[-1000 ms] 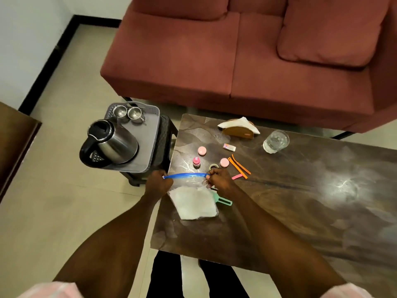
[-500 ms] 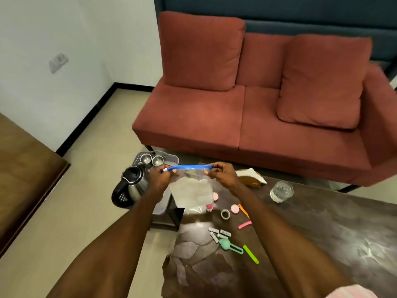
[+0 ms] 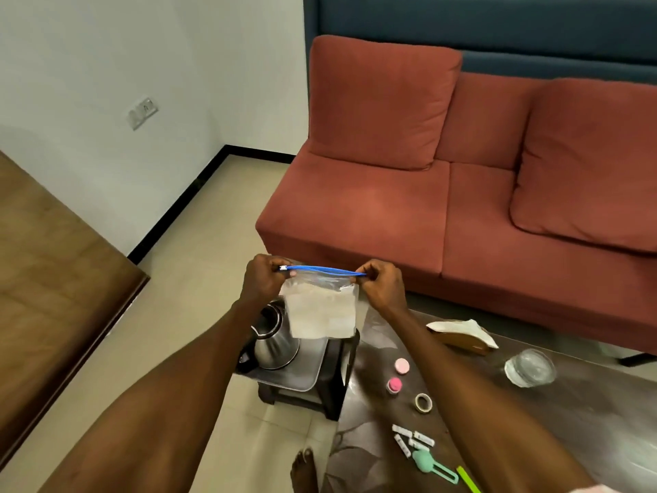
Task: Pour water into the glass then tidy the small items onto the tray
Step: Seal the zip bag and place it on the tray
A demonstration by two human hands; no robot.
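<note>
While both hands are raised in front of the sofa (image 3: 426, 208), the clear zip bag (image 3: 321, 307) hangs between them above the tray and table edge.

Left hand (image 3: 263, 281): fingers curled, pinching the left end of the bag's blue zip strip (image 3: 320, 269), by the white slider.
Right hand (image 3: 382, 282): fingers curled, pinching the right end of the same strip, which is stretched nearly level between the two hands.
Bag: transparent, with a white folded sheet inside, possibly paper or cloth; the view does not settle which.

Kettle (image 3: 275, 338): steel with a black handle, standing on the grey tray (image 3: 309, 378); the tray rests on a dark stool (image 3: 337, 393) just beside the table's left end.
Table (image 3: 586, 414): dark wood, low, in front of the sofa.
Glass (image 3: 529, 368): clear, on the table towards the sofa side, well apart from the tray.
Napkin holder (image 3: 462, 338): wooden, with white napkins, near the glass.

Small items on the table, none on the tray:
- two pink round caps (image 3: 401, 366), one beside the other
- tape roll (image 3: 423, 402), near the caps
- cluster of small white pieces (image 3: 412, 437)
- mint-green clip (image 3: 432, 464), touching that cluster
- bright green stick (image 3: 467, 478), just beside the clip

Bare foot (image 3: 304, 471): on the tiled floor at the table's near edge.
</note>
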